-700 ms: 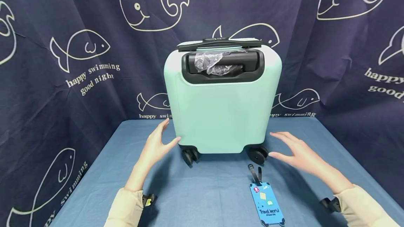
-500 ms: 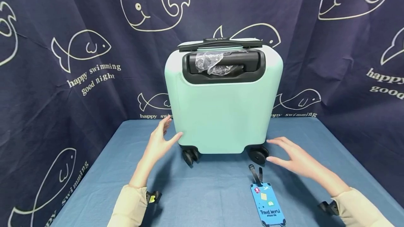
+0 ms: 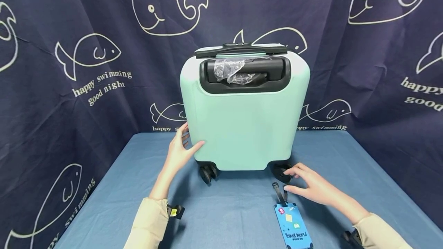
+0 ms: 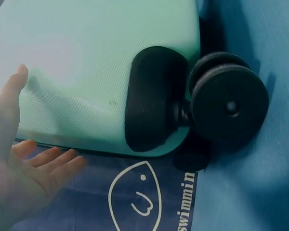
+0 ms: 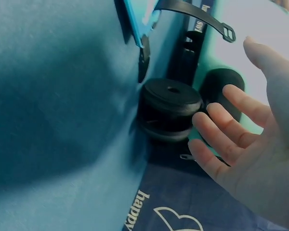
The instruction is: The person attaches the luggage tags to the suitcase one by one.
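Note:
A mint-green suitcase (image 3: 242,130) stands upright on its black wheels. My left hand (image 3: 178,155) is at its lower left side, thumb over the front face and fingers along the side edge; whether they touch is unclear. In the left wrist view the fingers (image 4: 62,163) are spread loosely, close to the shell. My right hand (image 3: 316,187) hovers relaxed and empty in front of the right wheel (image 5: 171,103), its thumb close to the black strap (image 3: 278,192) of a blue luggage tag (image 3: 294,228). That tag lies flat on the table, printed "Travel World".
Clear plastic film (image 3: 228,70) wraps part of the suitcase's recessed black trolley handle (image 3: 273,67). A black carry handle (image 3: 242,50) runs across the top. Blue cloth covers the table (image 3: 221,210). Navy curtains (image 3: 104,14) with whale drawings stand behind and at both sides.
My left hand has moved forward and right, up to the suitcase's side. My right hand has come down and left toward the tag's strap. Suitcase and tag have stayed in place.

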Available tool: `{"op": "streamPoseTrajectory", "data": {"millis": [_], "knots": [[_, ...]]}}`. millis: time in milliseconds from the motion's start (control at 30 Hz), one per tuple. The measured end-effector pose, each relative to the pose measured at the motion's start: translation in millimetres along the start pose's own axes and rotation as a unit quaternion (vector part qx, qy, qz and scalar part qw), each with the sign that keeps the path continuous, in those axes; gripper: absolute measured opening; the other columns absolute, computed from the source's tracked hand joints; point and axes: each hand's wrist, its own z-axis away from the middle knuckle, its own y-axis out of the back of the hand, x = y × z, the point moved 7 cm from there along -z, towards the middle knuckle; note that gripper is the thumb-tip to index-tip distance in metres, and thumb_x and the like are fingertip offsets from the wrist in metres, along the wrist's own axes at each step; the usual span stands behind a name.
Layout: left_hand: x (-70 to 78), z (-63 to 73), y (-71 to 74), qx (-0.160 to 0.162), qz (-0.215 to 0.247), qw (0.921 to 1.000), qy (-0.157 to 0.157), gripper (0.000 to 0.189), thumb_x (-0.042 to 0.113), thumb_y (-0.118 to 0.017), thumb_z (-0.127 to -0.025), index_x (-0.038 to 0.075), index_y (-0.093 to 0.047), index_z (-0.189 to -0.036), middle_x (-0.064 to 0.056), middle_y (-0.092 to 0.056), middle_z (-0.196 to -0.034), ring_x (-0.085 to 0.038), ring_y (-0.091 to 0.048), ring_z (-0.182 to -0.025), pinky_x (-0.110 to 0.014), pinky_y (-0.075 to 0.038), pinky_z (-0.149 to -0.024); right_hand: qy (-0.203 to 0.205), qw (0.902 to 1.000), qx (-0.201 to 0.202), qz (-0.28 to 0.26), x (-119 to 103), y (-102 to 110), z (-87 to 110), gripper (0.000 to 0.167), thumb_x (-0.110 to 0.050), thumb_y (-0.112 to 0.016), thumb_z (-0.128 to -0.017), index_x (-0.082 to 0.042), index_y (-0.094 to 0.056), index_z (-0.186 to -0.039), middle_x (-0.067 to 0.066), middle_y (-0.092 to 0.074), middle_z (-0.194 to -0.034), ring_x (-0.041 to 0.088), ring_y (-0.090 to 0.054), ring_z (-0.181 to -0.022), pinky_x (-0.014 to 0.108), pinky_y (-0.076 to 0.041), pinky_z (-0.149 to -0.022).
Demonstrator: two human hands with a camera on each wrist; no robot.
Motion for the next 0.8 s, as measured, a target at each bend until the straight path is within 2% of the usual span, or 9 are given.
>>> {"op": "streamPoseTrajectory", "data": {"millis": [300,567,800], "knots": [[-3.2,-5.4,-8.9,-0.003,0.045,0.999,0.004,0.088,0.04,-0.078,-0.073,0.026,-0.027,-0.144,-0.005,-0.041,-0.139,-0.026,-0.044,-0.13,-0.05,-0.041,-0.101,0.009,0.997,-0.067,-0.039,-1,-19,6.0,0.029,-0.037,-0.066,-0.086,-0.013,-0.064,-0.103,-0.003,-0.055,-0.096,0.014,-0.056,-0.084,0.03,-0.049,-0.07],[-3.8,-7.5,-10.2,0.001,0.057,0.9984,0.005,0.09,0.042,-0.078,-0.073,0.024,-0.026,-0.145,-0.005,-0.041,-0.139,-0.025,-0.045,-0.128,-0.047,-0.042,-0.101,0.028,0.9935,-0.091,-0.063,-2,-35,11.1,0.02,-0.038,-0.068,-0.084,-0.021,-0.065,-0.096,-0.006,-0.053,-0.086,0.005,-0.05,-0.076,0.023,-0.043,-0.062],[-4.7,-7.6,-9.9,-0.003,0.072,0.9974,0.0,0.082,0.043,-0.077,-0.073,0.028,-0.034,-0.141,-0.001,-0.043,-0.138,-0.023,-0.046,-0.128,-0.047,-0.043,-0.1,0.031,0.9879,-0.123,-0.089,1,-44,13.6,0.016,-0.034,-0.068,-0.085,-0.02,-0.064,-0.091,-0.008,-0.05,-0.078,0.0,-0.046,-0.068,0.018,-0.04,-0.057]]}}
